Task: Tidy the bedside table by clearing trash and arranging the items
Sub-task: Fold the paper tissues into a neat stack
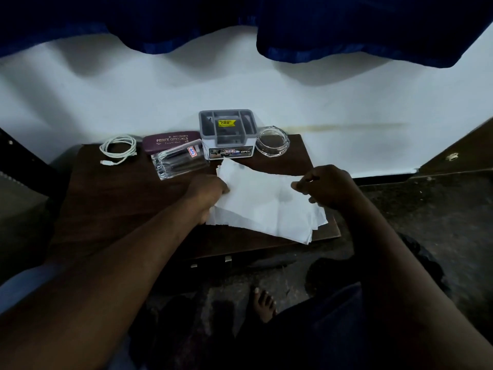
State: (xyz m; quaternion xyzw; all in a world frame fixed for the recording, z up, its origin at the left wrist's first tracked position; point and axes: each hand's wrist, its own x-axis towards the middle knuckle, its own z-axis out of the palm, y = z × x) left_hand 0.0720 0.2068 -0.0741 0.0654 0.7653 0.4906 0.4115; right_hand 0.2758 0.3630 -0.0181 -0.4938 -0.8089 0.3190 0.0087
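A loose stack of white paper sheets [262, 202] lies on the front right of the dark wooden bedside table [112, 198]. My left hand [206, 190] grips the stack's left edge. My right hand [326, 186] pinches its right edge between thumb and fingers. Along the table's back stand a coiled white cable [118, 149], a maroon glasses case [170, 141], a clear plastic box [180, 162] lying on its side, a grey organiser box [226, 133] and a round glass ashtray [272, 144].
A white wall rises behind the table, with dark blue curtains [346, 28] hanging above. Dark wooden furniture [458, 153] stands at the right. My bare foot [264, 303] rests on the dark floor below the table's front edge.
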